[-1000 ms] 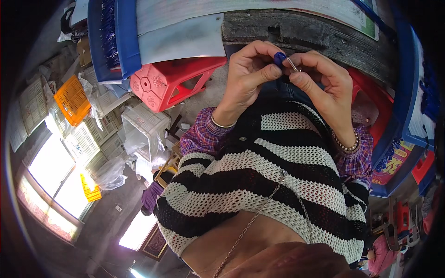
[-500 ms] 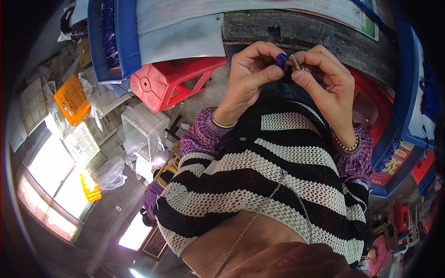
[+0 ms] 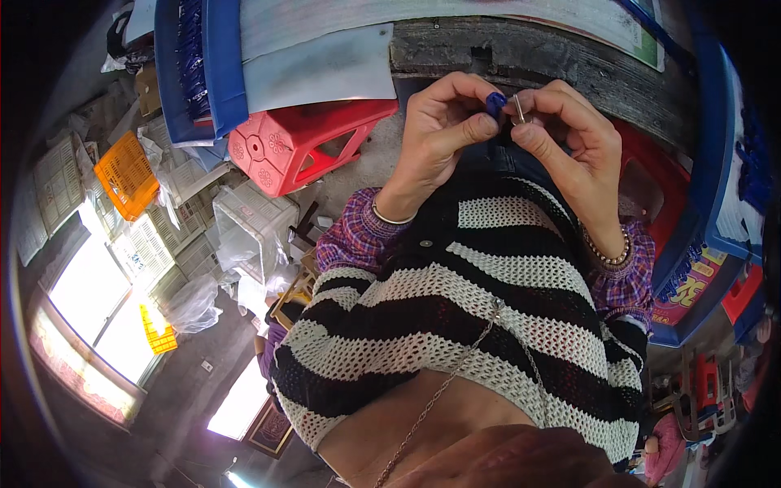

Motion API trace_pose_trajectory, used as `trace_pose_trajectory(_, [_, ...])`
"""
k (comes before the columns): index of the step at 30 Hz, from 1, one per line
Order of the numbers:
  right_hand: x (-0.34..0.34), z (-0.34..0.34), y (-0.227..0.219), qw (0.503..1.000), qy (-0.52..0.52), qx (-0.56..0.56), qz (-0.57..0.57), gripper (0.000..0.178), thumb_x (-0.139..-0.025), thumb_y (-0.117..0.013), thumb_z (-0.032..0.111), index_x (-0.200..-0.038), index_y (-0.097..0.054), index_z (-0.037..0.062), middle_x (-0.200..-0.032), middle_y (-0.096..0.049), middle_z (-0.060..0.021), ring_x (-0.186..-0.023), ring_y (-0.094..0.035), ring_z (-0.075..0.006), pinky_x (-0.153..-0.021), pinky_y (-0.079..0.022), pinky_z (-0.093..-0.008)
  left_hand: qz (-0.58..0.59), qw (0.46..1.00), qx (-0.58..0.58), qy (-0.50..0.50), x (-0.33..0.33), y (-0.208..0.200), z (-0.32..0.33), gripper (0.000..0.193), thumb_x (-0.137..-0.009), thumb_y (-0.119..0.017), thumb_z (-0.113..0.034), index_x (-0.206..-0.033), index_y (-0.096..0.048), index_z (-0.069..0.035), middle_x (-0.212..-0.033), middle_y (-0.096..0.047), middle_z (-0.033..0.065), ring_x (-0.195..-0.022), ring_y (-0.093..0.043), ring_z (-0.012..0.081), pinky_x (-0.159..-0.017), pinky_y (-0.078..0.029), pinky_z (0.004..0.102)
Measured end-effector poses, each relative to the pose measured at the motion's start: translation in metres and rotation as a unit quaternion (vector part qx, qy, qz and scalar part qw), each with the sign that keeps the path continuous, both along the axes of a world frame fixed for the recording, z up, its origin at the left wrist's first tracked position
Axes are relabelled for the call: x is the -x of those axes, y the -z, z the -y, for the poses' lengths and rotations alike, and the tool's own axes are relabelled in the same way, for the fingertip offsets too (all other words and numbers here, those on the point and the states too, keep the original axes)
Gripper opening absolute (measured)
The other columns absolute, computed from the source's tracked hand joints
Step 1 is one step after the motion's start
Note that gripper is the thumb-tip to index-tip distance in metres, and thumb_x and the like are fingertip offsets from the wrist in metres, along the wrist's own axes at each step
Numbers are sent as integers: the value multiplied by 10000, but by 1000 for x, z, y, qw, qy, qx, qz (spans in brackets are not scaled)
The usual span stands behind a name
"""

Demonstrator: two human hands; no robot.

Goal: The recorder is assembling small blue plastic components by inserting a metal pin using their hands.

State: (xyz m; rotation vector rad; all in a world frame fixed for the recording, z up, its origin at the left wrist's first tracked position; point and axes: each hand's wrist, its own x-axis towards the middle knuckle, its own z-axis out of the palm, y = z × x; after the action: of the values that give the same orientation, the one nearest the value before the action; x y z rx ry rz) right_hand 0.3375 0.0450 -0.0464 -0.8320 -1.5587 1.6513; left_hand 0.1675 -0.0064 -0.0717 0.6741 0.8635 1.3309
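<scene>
My left hand is closed in a pinch, thumb against forefinger, on a small dark blue piece. What exactly that piece is, I cannot tell. Facing it, my right hand pinches a thin silver metal piece that looks like a slim rod or a narrow ring. The two fingertips almost meet, with the metal right beside the blue piece. Both hands are held up in front of my waist, near the edge of a worn wooden workbench.
A red plastic stool stands left of my hands. Blue trays holding dark blue items are at the left, and another blue bin is at the right. Grey sheeting covers part of the bench. Crates are stacked far left.
The silver piece has turned slightly in my right fingers. Both hands stay in nearly the same place. A person in the lower left background has shifted and is more hidden behind me.
</scene>
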Motion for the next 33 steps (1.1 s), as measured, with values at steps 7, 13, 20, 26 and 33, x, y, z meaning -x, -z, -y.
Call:
trace_pose_trajectory(7, [0, 0, 1, 1000, -7, -2, -5, 196, -805, -643, 17, -980, -596, -57, -895, -561, -45, -770, -521, -75, -697, -421, -186, -2, 1000, 0, -1, -1, -2, 0, 242, -769, -702, -96, -951, -562, -22, -938, -573, 68, -883, -561, 157, -776, -462, 262])
trace_pose_trajectory(13, [-1, 1, 1, 999, -7, 37, -11, 194, -818, -634, 19, -993, -595, -53, -901, -551, -32, -773, -522, -62, -675, -425, -171, -4, 1000, -3, -1, -1, 0, 0, 236, -769, -700, -93, -948, -560, -28, -932, -571, 66, -869, -562, 151, -729, -467, 238])
trace_pose_trajectory(20, [0, 3, 4, 997, 2, 62, -48, 198, -822, -635, 24, -1002, -594, -47, -898, -551, -24, -751, -515, -53, -635, -408, -164, -5, 1000, 22, 2, -2, -4, 0, 231, -765, -700, -88, -941, -560, -37, -922, -569, 56, -855, -559, 145, -689, -461, 221])
trace_pose_trajectory(26, [0, 3, 5, 997, 3, 63, -48, 205, -823, -635, 25, -1011, -592, -47, -894, -550, -20, -734, -506, -48, -617, -399, -164, 10, 1000, 15, -7, -3, -1, 0, 226, -759, -700, -60, -945, -577, -22, -917, -595, 55, -859, -576, 140, -759, -474, 246])
trace_pose_trajectory(33, [0, 3, 6, 996, 6, 66, -55, 212, -821, -640, 35, -1012, -596, -45, -880, -545, -15, -711, -493, -47, -594, -388, -169, -1, 1000, 16, -2, -3, -1, 0, 235, -763, -704, -92, -944, -566, -32, -929, -572, 60, -872, -560, 155, -751, -463, 249])
